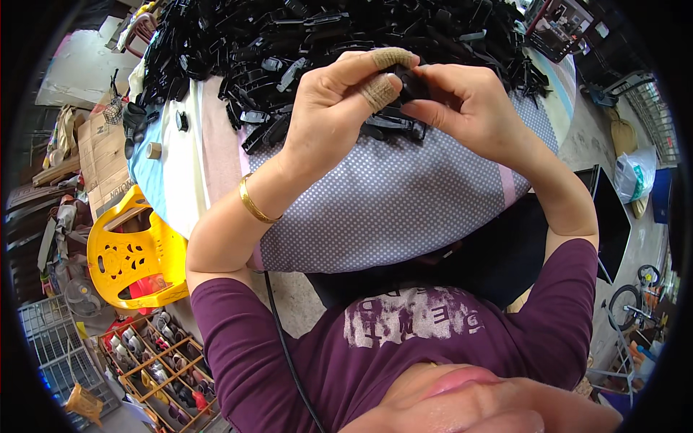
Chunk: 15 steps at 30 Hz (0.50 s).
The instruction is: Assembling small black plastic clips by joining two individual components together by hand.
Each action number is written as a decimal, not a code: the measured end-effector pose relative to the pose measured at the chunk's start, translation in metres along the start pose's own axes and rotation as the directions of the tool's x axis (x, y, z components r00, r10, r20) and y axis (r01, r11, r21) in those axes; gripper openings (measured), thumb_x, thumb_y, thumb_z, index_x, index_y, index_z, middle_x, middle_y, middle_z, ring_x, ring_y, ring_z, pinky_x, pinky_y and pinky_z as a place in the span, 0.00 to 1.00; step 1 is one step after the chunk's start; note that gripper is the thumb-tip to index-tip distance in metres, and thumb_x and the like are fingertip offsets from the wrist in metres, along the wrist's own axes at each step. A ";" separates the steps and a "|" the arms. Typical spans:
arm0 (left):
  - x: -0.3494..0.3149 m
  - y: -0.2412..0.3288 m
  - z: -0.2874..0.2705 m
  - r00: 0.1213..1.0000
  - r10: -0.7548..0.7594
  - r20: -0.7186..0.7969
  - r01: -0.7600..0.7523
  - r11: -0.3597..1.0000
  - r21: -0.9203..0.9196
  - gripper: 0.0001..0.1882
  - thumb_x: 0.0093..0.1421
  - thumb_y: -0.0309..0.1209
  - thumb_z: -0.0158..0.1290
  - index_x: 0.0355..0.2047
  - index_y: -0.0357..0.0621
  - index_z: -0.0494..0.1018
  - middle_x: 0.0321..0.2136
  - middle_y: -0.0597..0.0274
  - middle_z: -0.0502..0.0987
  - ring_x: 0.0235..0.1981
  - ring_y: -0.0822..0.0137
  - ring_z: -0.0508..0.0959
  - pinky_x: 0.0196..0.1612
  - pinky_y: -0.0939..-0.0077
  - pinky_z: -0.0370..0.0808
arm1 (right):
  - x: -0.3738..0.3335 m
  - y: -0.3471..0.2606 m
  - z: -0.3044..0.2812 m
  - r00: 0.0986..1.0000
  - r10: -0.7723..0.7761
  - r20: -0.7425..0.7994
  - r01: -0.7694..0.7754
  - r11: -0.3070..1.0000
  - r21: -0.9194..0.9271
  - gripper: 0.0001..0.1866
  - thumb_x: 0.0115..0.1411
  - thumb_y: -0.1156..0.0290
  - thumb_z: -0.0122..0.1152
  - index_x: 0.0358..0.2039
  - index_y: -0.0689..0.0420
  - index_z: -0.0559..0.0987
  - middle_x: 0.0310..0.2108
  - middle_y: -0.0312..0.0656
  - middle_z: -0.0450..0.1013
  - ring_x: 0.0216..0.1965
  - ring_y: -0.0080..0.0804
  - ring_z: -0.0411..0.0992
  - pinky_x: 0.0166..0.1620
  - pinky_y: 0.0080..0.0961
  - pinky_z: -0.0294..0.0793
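My left hand (339, 101) and my right hand (469, 105) meet over the front of a cloth-covered table (375, 209). Between their fingertips sits a small black plastic piece (413, 85), partly hidden by the fingers, so its exact kind does not show. Beige tape wraps the thumb and a finger of my left hand; a gold bangle circles that wrist. Both hands are closed on the piece, thumbs toward me. Just beyond them spreads a big heap of black plastic pieces (317, 36), some with shiny faces. Several pieces lie loose below my hands at the heap's near edge.
On the table's left lie a tape roll (154, 150) and a lone black piece (181, 120). A yellow plastic chair (137, 249) stands left of the table, above a shoe rack (162, 368). A black cable (281, 339) hangs beside my left arm. Far right is a bicycle (626, 307).
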State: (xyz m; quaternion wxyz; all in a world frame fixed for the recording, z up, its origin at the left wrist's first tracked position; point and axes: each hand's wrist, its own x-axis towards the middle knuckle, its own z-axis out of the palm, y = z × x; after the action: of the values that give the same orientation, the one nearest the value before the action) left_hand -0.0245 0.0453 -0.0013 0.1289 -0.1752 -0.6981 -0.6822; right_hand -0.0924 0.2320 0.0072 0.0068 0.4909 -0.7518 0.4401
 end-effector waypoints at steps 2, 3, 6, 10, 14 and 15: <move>0.001 0.001 -0.001 1.000 -0.021 0.016 0.022 0.998 -0.052 0.15 0.57 0.26 0.53 0.45 0.37 0.73 0.40 0.57 0.77 0.41 0.70 0.76 0.47 0.80 0.73 | -0.001 0.005 0.006 0.985 -0.158 -0.073 0.151 0.985 -0.083 0.16 0.53 0.67 0.64 0.36 0.67 0.76 0.20 0.39 0.70 0.20 0.20 0.67 0.24 0.16 0.66; 0.001 0.002 0.000 1.000 -0.024 0.017 0.025 0.998 -0.051 0.15 0.57 0.26 0.53 0.45 0.37 0.73 0.40 0.57 0.77 0.41 0.70 0.76 0.47 0.80 0.73 | -0.001 0.006 0.008 0.985 -0.155 -0.074 0.149 0.986 -0.080 0.16 0.53 0.67 0.64 0.36 0.67 0.76 0.20 0.39 0.70 0.20 0.20 0.67 0.24 0.16 0.66; 0.006 0.011 -0.001 0.997 -0.073 0.037 0.073 0.997 -0.007 0.16 0.58 0.27 0.53 0.46 0.37 0.73 0.38 0.59 0.77 0.40 0.72 0.76 0.45 0.82 0.73 | -0.001 0.007 0.007 0.957 -0.252 -0.141 0.228 0.960 -0.165 0.16 0.53 0.67 0.64 0.36 0.66 0.76 0.19 0.39 0.70 0.19 0.21 0.67 0.24 0.18 0.67; 0.007 0.040 -0.007 0.933 -0.324 0.156 0.284 0.930 0.234 0.15 0.58 0.28 0.54 0.45 0.35 0.73 0.36 0.60 0.78 0.37 0.73 0.77 0.42 0.82 0.74 | 0.003 0.003 -0.018 0.962 -0.035 0.272 0.037 0.999 -0.003 0.15 0.50 0.69 0.65 0.36 0.64 0.76 0.25 0.40 0.71 0.21 0.23 0.68 0.24 0.19 0.68; -0.022 0.044 0.011 0.899 -0.246 0.363 -0.069 0.738 0.672 0.21 0.45 0.27 0.62 0.42 0.42 0.72 0.33 0.58 0.77 0.31 0.67 0.78 0.33 0.75 0.75 | -0.003 0.014 -0.012 0.958 -0.142 0.249 0.177 0.976 -0.126 0.15 0.47 0.72 0.64 0.36 0.61 0.76 0.29 0.41 0.70 0.24 0.30 0.70 0.26 0.24 0.70; -0.030 0.039 0.016 0.881 -0.271 0.387 -0.105 0.686 0.720 0.22 0.44 0.29 0.63 0.41 0.43 0.72 0.30 0.58 0.76 0.28 0.66 0.77 0.29 0.73 0.74 | -0.003 0.017 -0.005 0.954 -0.268 0.138 0.295 0.923 -0.249 0.15 0.48 0.72 0.64 0.36 0.61 0.76 0.29 0.41 0.69 0.25 0.34 0.70 0.27 0.25 0.71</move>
State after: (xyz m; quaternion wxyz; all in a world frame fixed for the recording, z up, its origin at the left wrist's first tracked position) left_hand 0.0196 0.0594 0.0209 -0.0156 -0.2352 -0.9262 -0.2942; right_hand -0.1057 0.2402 -0.0026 0.0979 0.6100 -0.7252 0.3039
